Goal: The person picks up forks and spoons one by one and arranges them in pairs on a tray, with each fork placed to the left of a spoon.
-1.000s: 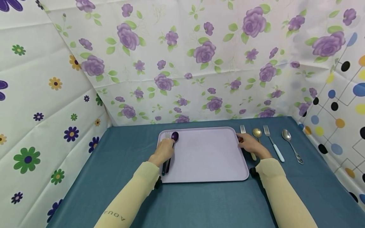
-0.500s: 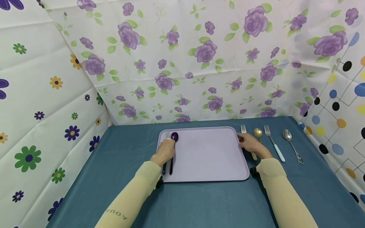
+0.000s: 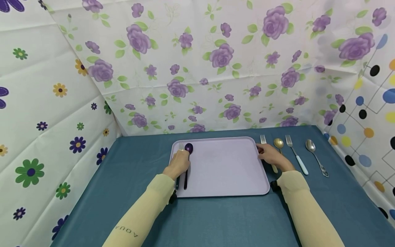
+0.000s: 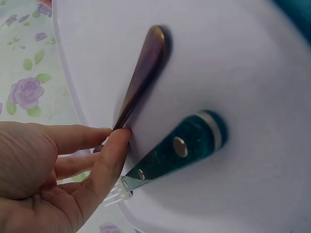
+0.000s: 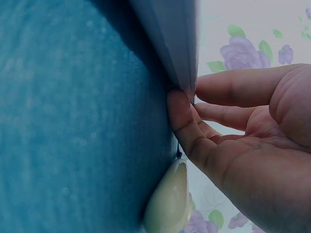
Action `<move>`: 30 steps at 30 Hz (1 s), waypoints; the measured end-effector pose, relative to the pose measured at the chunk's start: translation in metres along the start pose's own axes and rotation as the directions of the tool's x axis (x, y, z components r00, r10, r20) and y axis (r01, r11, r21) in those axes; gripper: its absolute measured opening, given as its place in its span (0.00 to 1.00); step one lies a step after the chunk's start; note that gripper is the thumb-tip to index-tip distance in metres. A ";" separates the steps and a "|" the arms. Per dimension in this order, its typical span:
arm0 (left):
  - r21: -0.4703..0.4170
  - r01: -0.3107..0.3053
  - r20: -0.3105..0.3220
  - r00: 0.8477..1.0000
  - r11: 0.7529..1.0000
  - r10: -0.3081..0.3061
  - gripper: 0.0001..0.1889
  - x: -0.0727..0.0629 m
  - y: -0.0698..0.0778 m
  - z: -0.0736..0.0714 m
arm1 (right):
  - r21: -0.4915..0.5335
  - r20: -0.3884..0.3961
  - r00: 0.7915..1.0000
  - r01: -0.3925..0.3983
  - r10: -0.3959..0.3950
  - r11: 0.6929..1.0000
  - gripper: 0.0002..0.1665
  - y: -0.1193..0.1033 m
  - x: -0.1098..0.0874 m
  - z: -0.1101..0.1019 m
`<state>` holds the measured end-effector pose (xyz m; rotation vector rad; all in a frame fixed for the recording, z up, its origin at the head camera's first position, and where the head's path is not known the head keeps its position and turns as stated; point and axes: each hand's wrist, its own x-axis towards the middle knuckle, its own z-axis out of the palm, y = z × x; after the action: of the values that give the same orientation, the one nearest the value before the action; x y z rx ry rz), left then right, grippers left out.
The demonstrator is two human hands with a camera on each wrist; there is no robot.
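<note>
A lilac rectangular tray [image 3: 228, 168] lies on the table. Near its left edge, my left hand [image 3: 178, 164] pinches the handle of a dark purple spoon [image 3: 189, 148] between thumb and forefinger. The spoon's shiny handle [image 4: 148, 63] points away from the fingertips in the left wrist view. Beside it lies a fork [image 4: 175, 145] with a riveted teal handle, partly hidden by the hand in the head view. My right hand [image 3: 271, 157] grips the tray's right rim [image 5: 182, 48], thumb at the outer side and fingers over the edge.
Right of the tray, a cream-handled fork [image 3: 263, 139] lies partly under my right hand. Farther right are a gold spoon [image 3: 278, 142], a white-handled fork [image 3: 301, 165] and a silver spoon [image 3: 310, 146]. Floral cloth [image 3: 197, 68] hangs behind the blue-green tabletop [image 3: 222, 219].
The purple spoon's handle end has shifted right, so the spoon now lies straighter beside the teal fork. My left hand moved slightly right with it, while the right hand stayed at the rim.
</note>
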<state>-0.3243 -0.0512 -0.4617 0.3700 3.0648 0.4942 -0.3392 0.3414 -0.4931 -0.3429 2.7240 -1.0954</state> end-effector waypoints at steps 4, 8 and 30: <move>-0.013 -0.008 0.007 1.000 1.000 0.008 0.06 0.000 0.000 -0.003 | 0.002 0.002 1.000 -0.004 0.004 1.000 0.38 -0.001 -0.001 -0.001; -0.025 -0.009 0.012 1.000 1.000 0.009 0.10 0.000 0.001 -0.007 | 0.007 0.004 1.000 -0.015 0.015 1.000 0.38 -0.003 -0.001 -0.001; -0.152 -0.006 -0.082 0.997 0.988 -0.007 0.17 -0.002 -0.035 -0.023 | 0.007 -0.009 1.000 0.002 -0.002 1.000 0.37 -0.002 -0.002 0.000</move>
<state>-0.3311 -0.0908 -0.4510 0.3525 3.0779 0.7569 -0.3365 0.3403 -0.4914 -0.3406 2.7279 -1.1093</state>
